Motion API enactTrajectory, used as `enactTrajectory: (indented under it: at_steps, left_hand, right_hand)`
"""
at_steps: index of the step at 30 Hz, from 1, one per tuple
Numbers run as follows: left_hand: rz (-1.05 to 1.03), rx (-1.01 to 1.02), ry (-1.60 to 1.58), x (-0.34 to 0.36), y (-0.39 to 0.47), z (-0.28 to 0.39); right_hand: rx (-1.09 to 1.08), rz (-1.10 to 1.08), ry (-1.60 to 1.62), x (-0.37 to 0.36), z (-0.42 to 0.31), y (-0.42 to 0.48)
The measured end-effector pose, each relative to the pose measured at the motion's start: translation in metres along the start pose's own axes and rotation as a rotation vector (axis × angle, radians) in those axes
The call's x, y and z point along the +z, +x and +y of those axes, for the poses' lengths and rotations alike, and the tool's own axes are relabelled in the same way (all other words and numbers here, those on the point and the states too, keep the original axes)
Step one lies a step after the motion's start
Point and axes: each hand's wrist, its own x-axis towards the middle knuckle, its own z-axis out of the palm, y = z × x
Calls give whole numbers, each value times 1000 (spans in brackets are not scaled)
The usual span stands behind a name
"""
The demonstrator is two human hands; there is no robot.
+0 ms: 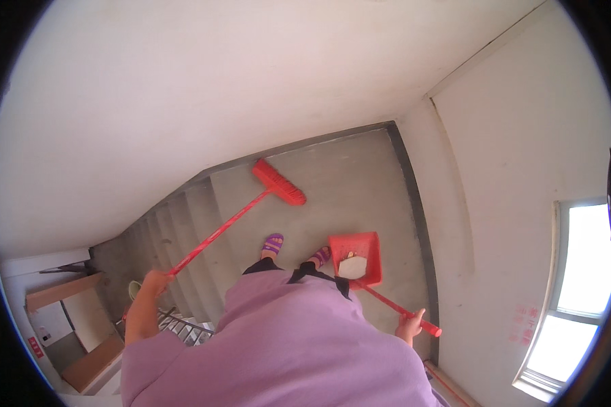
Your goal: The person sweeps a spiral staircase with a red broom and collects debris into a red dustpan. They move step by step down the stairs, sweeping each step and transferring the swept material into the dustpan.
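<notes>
My left hand (158, 281) grips the upper end of a broom's red handle (219, 231). The handle slants away to a red broom head (279, 183) with red bristles, resting on the grey landing near the wall. My right hand (410, 325) is closed around the handle of a long-handled red dustpan (372, 249), close to the handle's end. Inside the pan lie a whitish flat piece (353, 267) and some small bits of debris. The dustpan is just right of my feet in purple sandals (272, 244).
Grey concrete steps (183, 224) adjoin the landing (346, 168) on the left. A metal railing (183, 325) is below my left arm. White walls with a dark skirting band (412, 198) bound the landing. A window (565, 336) is at right, a doorway (81, 295) at lower left.
</notes>
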Motion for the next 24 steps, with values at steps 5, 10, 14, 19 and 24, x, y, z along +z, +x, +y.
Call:
enactTrajectory:
  at_steps: [5, 10, 14, 19, 24]
  left_hand:
    - [228, -164, 211, 42, -68, -64]
    - [435, 22, 440, 44, -108, -90]
    - [429, 127, 464, 31, -93, -100]
    - [352, 483, 583, 23, 5, -74]
    - [232, 784, 722, 59, 107, 35]
  right_hand:
    - [36, 116, 10, -37, 13, 45]
    - [58, 112, 127, -67, 12, 63]
    - [20, 141, 178, -108, 7, 46]
    - [-161, 185, 153, -146, 38, -26]
    - [-386, 301, 138, -166, 80, -111]
